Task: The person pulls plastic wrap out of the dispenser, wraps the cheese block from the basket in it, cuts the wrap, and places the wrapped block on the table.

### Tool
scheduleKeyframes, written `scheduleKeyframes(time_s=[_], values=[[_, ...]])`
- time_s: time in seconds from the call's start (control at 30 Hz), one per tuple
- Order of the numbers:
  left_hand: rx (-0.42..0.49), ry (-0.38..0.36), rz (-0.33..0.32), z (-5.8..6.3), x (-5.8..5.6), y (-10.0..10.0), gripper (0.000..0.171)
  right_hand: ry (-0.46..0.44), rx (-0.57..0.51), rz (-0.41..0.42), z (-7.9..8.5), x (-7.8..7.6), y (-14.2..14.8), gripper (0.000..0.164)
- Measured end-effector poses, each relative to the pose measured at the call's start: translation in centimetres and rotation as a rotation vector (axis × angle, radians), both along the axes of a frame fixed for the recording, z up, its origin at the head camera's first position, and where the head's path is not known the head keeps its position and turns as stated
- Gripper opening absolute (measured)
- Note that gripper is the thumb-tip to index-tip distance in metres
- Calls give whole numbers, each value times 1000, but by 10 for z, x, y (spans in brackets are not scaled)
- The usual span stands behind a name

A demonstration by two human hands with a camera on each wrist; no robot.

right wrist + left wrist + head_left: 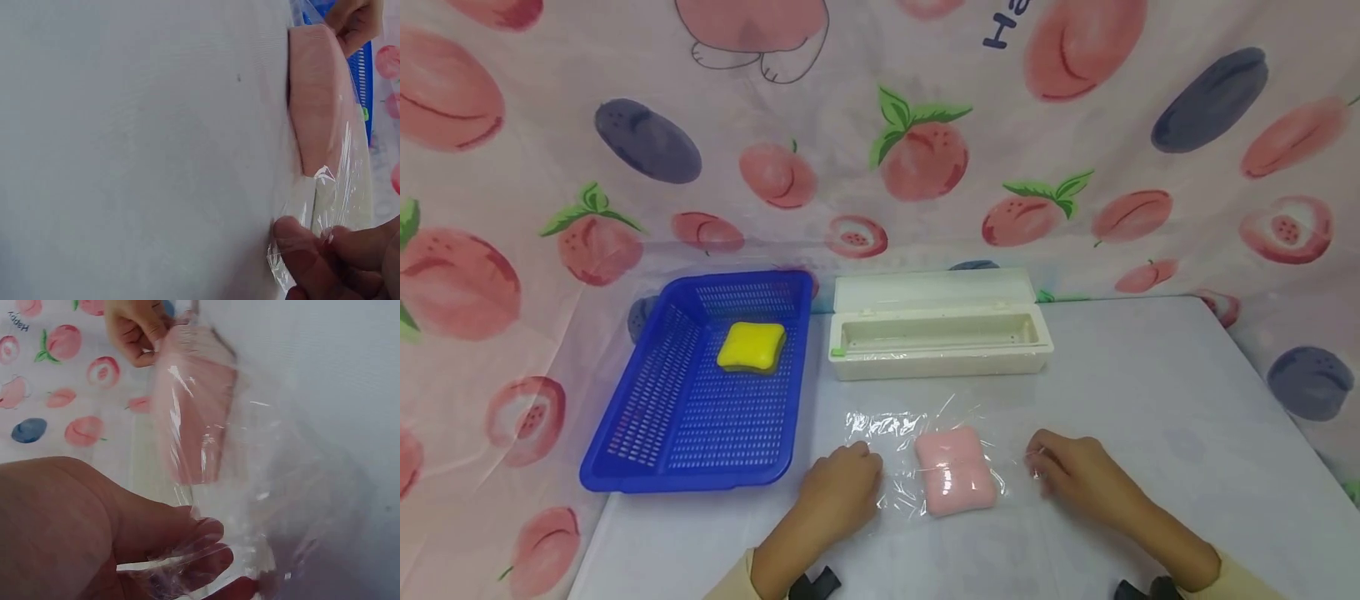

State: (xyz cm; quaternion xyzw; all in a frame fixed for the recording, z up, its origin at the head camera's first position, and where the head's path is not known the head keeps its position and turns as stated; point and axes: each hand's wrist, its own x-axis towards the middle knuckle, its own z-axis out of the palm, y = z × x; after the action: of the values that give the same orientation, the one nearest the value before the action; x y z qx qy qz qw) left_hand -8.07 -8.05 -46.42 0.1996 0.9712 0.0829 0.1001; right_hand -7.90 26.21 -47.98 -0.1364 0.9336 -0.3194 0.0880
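Note:
A pink sponge-like block (957, 472) with scalloped sides lies on the table under a sheet of clear plastic wrap (897, 483). To its left, my left hand (842, 490) pinches one end of the wrap between thumb and fingers. On the other side my right hand (1078, 475) pinches the opposite end. The wrist views show the film (281, 469) stretched over the pink block (315, 94) from hand to hand. Behind the block stands a long white box (942, 365) with its lid raised, a small green piece at its left end.
At the left sits a blue perforated basket (799, 417) holding a yellow block (751, 347) of similar shape. A fruit-printed cloth (925, 233) hangs behind the white-covered table (1165, 400). Dark straps (815, 585) show at the wrists.

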Motion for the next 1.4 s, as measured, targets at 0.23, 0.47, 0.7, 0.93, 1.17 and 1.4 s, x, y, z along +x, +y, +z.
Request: scheduleKeyframes(time_s=[0.23, 0.47, 0.7, 0.93, 1.17, 1.4], values=[[-126, 175, -38, -4, 18, 17, 38, 181, 250, -71, 6, 4, -13, 23], [-160, 183, -400, 2, 46, 39, 66, 546, 426, 318, 4, 27, -33, 65], [-191, 99, -387, -10, 50, 45, 80, 449, 470, 462, -7, 39, -41, 76], [-157, 65, -371, -7, 47, 44, 83, 444, 468, 458, -5, 36, -41, 78], [-177, 90, -351, -6, 44, 45, 81, 384, 466, 462, -6, 29, -42, 75], [-181, 99, -374, -7, 35, 43, 74, 356, 395, 462, 1, 5, -45, 81]])
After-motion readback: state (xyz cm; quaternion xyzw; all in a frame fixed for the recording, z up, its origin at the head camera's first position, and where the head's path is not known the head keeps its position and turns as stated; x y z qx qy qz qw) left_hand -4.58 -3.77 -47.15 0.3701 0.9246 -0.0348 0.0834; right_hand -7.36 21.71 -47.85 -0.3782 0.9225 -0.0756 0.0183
